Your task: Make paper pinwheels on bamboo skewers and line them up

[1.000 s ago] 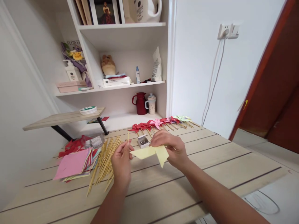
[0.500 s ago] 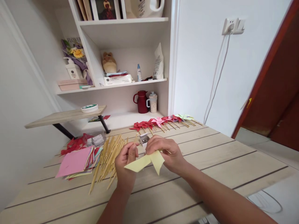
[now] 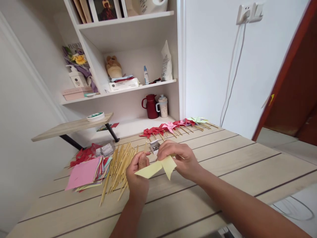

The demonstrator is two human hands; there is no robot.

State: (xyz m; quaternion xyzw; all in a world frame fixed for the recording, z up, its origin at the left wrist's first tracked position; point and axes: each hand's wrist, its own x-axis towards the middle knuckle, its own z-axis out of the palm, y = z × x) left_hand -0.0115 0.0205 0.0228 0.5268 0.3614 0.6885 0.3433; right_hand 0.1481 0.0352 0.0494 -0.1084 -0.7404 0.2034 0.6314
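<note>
Above the table, my right hand (image 3: 179, 159) pinches a pale yellow paper pinwheel (image 3: 151, 169), two of whose pointed blades hang toward me; its centre is covered by fingers. My left hand (image 3: 137, 167) is closed beside it, thumb against fingers, with the tip of a thin wooden stick (image 3: 146, 146) poking up from the grip. Most of that stick is hidden. Just beyond my hands stands a small open white box (image 3: 155, 145) of tiny metal pins. Left of my left hand lies a loose heap of wooden sticks (image 3: 121, 167).
A stack of coloured paper squares (image 3: 83, 173) lies on the left, with red paper pieces (image 3: 83, 156) behind. Finished pinwheels on sticks (image 3: 169, 126) line the table's back edge. A small raised wooden stand (image 3: 71, 127) is at back left, below white shelves (image 3: 123, 91).
The camera view has turned slightly, so everything sits a little differently in the picture. Both hands keep nearly the same pose and the same hold.
</note>
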